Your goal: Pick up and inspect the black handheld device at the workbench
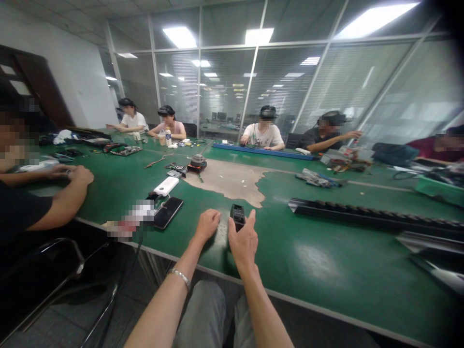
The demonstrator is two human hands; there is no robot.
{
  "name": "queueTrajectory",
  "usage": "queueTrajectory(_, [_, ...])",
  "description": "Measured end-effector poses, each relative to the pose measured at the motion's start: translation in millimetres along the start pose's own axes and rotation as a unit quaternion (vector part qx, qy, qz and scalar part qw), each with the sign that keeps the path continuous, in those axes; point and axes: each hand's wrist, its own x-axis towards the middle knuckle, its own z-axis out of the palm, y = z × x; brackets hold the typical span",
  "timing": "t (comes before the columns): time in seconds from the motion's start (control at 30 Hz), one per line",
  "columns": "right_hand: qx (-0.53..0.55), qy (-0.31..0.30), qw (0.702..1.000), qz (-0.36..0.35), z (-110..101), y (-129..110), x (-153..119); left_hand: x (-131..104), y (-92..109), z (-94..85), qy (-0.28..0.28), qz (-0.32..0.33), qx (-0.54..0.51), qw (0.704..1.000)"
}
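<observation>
A small black device (238, 215) is pinched upright in the right hand (243, 240) for viewing, while the left hand (207, 224) is rested fisted and empty just beside it on the green table (319, 261).

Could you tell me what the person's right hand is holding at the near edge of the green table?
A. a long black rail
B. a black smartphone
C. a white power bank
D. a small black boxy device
D: the right hand grips a small black boxy device upright on the green table, while the left hand rests closed on the mat beside it.
</observation>
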Motion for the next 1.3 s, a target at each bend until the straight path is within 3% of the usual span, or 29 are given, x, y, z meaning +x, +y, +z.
queueTrajectory(0.17, [0.047,0.043,0.998,-0.011,-22.4,0.4,15.4,-0.4,-2.2,2.0,0.005,-0.004,-0.004,1.0])
queueTrajectory(0.33, [0.026,0.058,0.998,0.001,-34.7,28.9,18.5,0.2,-1.9,2.2,0.002,-0.003,-0.009,1.0])
queueTrajectory(0.57, [0.004,0.026,1.0,0.012,-29.0,58.2,8.9,-0.1,1.6,0.5,-0.004,0.002,-0.001,1.0])
queueTrajectory(0.93, [-0.018,0.027,0.999,-0.006,-15.2,73.9,-1.5,-0.5,3.4,0.2,-0.011,-0.004,0.002,1.0])
queueTrajectory(1.3, [-0.026,0.031,0.999,-0.033,-14.6,79.6,-5.8,-1.3,3.6,-0.7,-0.004,0.006,0.003,1.0])
